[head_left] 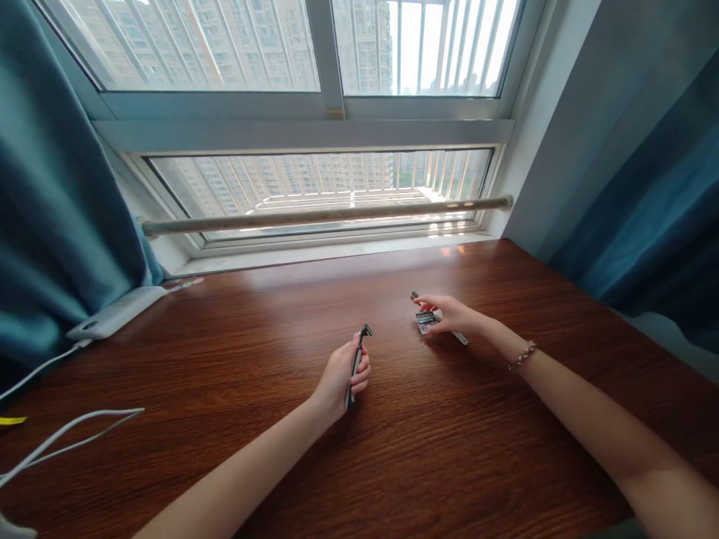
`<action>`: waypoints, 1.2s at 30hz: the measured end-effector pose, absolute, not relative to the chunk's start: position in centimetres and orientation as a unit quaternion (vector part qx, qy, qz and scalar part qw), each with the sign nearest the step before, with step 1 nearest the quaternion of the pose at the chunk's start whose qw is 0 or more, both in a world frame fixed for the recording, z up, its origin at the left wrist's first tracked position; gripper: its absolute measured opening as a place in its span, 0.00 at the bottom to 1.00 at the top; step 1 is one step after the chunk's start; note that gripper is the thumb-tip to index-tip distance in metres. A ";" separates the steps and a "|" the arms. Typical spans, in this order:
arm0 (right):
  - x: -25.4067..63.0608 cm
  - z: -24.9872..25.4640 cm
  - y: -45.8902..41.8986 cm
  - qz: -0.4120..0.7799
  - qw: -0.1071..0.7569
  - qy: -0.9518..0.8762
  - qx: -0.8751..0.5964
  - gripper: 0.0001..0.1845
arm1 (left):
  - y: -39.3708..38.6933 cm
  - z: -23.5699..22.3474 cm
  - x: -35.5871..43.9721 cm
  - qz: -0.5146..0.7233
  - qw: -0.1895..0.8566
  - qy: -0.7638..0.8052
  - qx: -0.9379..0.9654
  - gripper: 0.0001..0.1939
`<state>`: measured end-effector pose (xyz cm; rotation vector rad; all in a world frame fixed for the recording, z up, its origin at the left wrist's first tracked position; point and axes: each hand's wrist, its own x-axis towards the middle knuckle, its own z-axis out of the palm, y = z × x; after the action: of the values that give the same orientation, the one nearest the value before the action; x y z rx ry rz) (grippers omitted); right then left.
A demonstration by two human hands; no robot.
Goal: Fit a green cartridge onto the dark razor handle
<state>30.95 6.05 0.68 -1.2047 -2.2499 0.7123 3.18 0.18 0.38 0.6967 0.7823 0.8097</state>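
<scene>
My left hand (344,374) is closed around the handle of a black and grey razor (356,367), its head pointing up and away from me. To the right, my right hand (449,313) has its thumb and fingers around a small clear case of razor cartridges (425,320), with dark and greenish strips inside. Under that hand lies a slim tool with a pale handle (461,339) that has a hole in its end. Its dark far end shows beyond my fingertips; the middle is hidden by the hand, so I cannot tell its kind.
Both hands are over a brown wood-grain tabletop (258,359). A white power strip (117,313) with a cable lies at the left edge by a blue curtain (56,165). White cords (73,434) loop at the near left. A horizontal rail (326,217) crosses before the window.
</scene>
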 end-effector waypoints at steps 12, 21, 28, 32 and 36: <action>41.2 2.0 1.8 0.235 0.271 -0.765 -0.535 0.39 | 0.6 1.1 10.4 0.310 0.822 0.342 0.334 0.16; 47.9 0.7 1.8 0.305 0.290 -0.680 -0.600 0.40 | 1.2 1.6 16.5 0.322 0.795 0.351 0.376 0.13; 49.5 1.0 2.4 0.351 0.294 -0.653 -0.603 0.40 | 2.0 2.2 22.0 0.328 0.765 0.372 0.410 0.14; 49.7 1.5 2.4 0.365 0.293 -0.642 -0.607 0.39 | 2.4 2.5 23.8 0.329 0.757 0.381 0.416 0.14; 49.3 2.4 2.2 0.340 0.306 -0.639 -0.618 0.36 | 3.0 2.2 24.4 0.335 0.758 0.385 0.407 0.13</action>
<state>49.33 2.16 2.39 -1.6356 -1.6911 0.9008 24.36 2.96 2.17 0.8860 0.8381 0.7295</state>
